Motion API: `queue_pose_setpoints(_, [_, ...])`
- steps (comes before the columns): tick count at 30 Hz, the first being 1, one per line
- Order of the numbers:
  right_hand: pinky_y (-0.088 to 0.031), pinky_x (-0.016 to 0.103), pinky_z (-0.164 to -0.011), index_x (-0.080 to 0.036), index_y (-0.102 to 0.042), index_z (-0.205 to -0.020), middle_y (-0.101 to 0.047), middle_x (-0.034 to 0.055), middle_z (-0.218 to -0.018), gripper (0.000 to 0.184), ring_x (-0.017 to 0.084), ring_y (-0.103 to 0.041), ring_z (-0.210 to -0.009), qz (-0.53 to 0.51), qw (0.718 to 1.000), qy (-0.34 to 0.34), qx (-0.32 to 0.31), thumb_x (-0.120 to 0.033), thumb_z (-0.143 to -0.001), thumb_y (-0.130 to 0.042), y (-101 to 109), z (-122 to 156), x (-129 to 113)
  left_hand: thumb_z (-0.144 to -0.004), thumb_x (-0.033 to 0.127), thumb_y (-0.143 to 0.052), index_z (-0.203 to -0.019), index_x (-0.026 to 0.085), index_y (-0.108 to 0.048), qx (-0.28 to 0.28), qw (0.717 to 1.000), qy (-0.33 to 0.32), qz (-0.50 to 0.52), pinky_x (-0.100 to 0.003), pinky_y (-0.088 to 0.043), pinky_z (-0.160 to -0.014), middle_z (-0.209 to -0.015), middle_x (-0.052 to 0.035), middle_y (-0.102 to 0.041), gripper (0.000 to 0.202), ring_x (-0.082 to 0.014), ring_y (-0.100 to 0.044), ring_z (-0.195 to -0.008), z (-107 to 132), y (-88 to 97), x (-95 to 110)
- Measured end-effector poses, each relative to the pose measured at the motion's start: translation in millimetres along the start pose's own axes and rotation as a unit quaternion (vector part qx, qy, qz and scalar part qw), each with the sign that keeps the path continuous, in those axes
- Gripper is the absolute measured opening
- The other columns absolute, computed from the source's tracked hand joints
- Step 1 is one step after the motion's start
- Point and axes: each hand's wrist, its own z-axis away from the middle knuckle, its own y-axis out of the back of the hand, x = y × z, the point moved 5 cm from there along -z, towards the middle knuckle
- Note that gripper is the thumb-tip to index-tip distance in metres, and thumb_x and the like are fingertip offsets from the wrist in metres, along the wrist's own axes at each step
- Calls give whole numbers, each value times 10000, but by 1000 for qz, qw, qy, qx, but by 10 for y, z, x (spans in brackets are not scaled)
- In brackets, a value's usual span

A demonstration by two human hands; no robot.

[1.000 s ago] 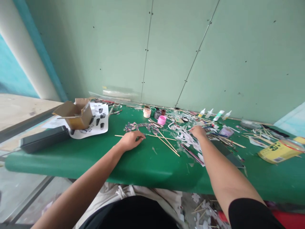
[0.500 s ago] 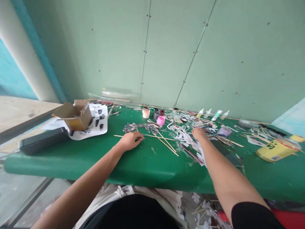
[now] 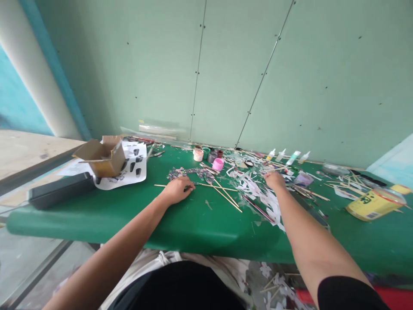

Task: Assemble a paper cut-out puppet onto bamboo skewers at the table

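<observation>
On the green desk point(image 3: 193, 228), the left hand point(image 3: 177, 190) curls its fingers; from it, a cardboard box point(image 3: 108, 166) sits at ten o'clock, a pink jar point(image 3: 218, 165) at two, slanting sticks point(image 3: 226, 199) toward three. From the right hand point(image 3: 274, 180), white paper scraps point(image 3: 258, 194) spread at eight, slim bottles point(image 3: 293, 158) at one, a yellow canister point(image 3: 374, 204) near three.

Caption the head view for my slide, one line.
Left hand by thin wooden sticks, right hand by white paper scraps, at a cluttered green table.
</observation>
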Motion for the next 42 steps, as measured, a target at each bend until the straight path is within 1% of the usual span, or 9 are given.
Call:
queue_pose_setpoints(4, [-500, 288, -821, -210, -768, -1012, -726, 88, -1083, 325, 240, -673, -975, 5, 1000, 0, -24, -127, -820, -519, -32, -16, 54, -842, 190, -509, -914, 241, -720, -6, 1000, 4, -1, -269, -507, -797, -927, -29, -694, 229, -174, -639, -895, 2, -21, -4])
queue_pose_setpoints(10, [-509, 288, -731, -226, -769, -780, -724, 63, -771, 167, 228, -688, -814, 34, 997, 12, -66, -203, -796, -604, -30, -73, 127, -836, 183, -504, -923, 247, -718, -16, 1000, 11, 2, -272, -504, -825, -941, -24, -700, 240, -188, -639, -962, -3, -47, -3])
queue_pose_setpoints(13, [-509, 285, -697, -240, -760, -764, -712, 48, -722, 138, 221, -684, -777, 41, 997, 19, -70, -254, -801, -628, -26, -53, 158, -837, 184, -501, -922, 245, -719, -18, 1000, 11, 1, -272, -504, -814, -952, -26, -701, 241, -188, -639, -956, -7, -49, 0])
queue_pose_setpoints(19, [-499, 294, -775, -176, -759, -907, -732, 111, -971, 196, 249, -672, -965, 55, 996, 15, -65, -297, -837, -622, -74, -10, 178, -847, 190, -492, -924, 238, -716, -24, 1000, 9, -2, -284, -500, -822, -959, -34, -704, 242, -199, -632, -971, -10, -50, 9])
queue_pose_setpoints(23, [-485, 307, -854, -133, -728, -1002, -704, 154, -1037, 231, 247, -645, -1035, 64, 996, 24, -66, -283, -857, -629, -108, -15, 129, -844, 186, -491, -923, 236, -714, -25, 1000, 9, -2, -283, -498, -822, -957, -34, -699, 242, -198, -630, -971, -11, -51, 7])
queue_pose_setpoints(28, [-522, 419, -878, -171, -590, -1204, -605, 95, -1218, 341, 206, -612, -1028, 75, 994, 29, -77, -367, -926, -584, -135, 31, 53, -840, 183, -491, -922, 238, -714, -25, 1000, 7, -1, -281, -498, -813, -944, -34, -693, 243, -195, -628, -954, -6, -49, 8])
queue_pose_setpoints(30, [-517, 403, -884, -153, -612, -1174, -621, 113, -1200, 301, 215, -621, -1039, 79, 994, 25, -77, -336, -941, -556, -139, 76, 37, -840, 187, -493, -917, 240, -716, -24, 1000, 7, 0, -280, -499, -812, -938, -35, -691, 242, -195, -627, -952, -3, -46, 11])
queue_pose_setpoints(34, [-497, 322, -858, -100, -713, -1028, -694, 202, -1060, 258, 270, -654, -1057, 80, 994, 24, -68, -205, -899, -515, -125, 152, 7, -829, 184, -501, -912, 251, -721, -23, 1000, 8, 4, -272, -502, -808, -921, -30, -687, 244, -185, -626, -929, 1, -45, 16])
queue_pose_setpoints(42, [-496, 344, -825, -91, -727, -986, -720, 208, -936, 267, 286, -687, -951, 58, 996, 58, -40, -100, -784, -553, -34, 216, -88, -817, 167, -503, -890, 245, -723, -23, 999, 11, 19, -286, -497, -829, -917, -35, -688, 244, -195, -625, -942, 4, -49, 10])
